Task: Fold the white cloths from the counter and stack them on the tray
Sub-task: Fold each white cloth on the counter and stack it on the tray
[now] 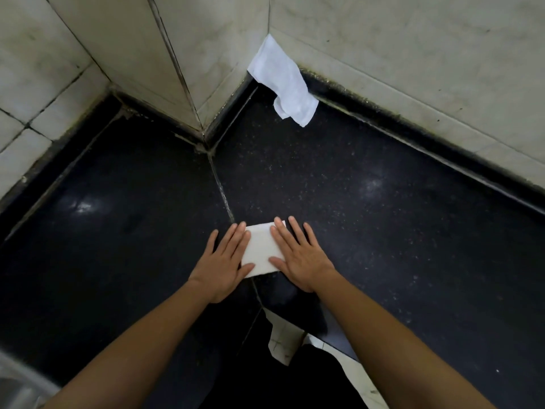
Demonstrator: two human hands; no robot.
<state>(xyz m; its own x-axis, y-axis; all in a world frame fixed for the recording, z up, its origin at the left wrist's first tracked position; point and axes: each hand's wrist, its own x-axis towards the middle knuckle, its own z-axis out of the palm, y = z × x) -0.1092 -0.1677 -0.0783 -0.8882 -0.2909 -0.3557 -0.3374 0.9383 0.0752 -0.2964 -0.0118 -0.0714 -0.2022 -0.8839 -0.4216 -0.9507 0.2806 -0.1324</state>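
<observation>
1. Pressing the folded white cloth [261, 250] flat on the dark bench [383, 216], near its front edge, over a seam in the stone.
2. Our left hand [225, 265] covers its left side, our right hand [298, 256] its right; fingers extended, slightly spread, palms down, gripping nothing.
3. Second white cloth [284, 82] lies unfolded in the far corner, draped partly up the tiled wall [413, 54].

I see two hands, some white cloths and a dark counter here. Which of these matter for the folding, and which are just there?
Part of the job:
- small folded white cloth, pressed flat under both hands
- left hand
- right hand
- crumpled white cloth leaning in the far wall corner, not yet folded

Just there:
- black speckled stone counter
- pale tiled walls

No tray clearly shows.
</observation>
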